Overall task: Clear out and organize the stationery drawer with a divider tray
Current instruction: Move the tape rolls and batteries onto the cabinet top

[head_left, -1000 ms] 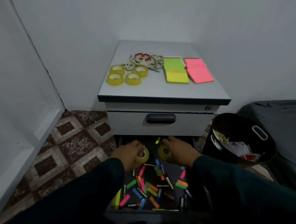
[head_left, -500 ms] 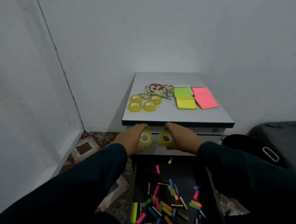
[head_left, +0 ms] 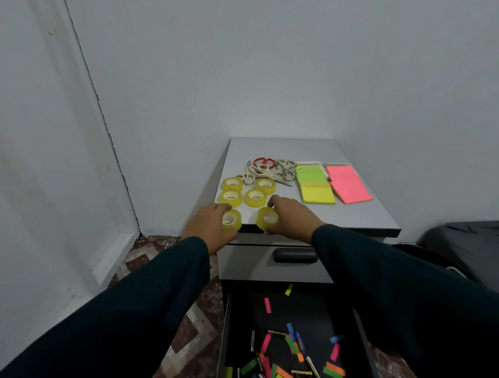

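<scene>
Yellow, glossy tape rolls, short cylinders with pale cores, fill both hands: the left hand [head_left: 207,230] grips the left roll [head_left: 231,220], the right hand [head_left: 291,219] grips the right roll [head_left: 267,218], both at the front edge of the smooth grey cabinet top [head_left: 357,216]. Four matching rolls [head_left: 243,191] lie just behind. Below, the open dark drawer [head_left: 290,308] holds scattered bright paper strips [head_left: 333,370].
</scene>
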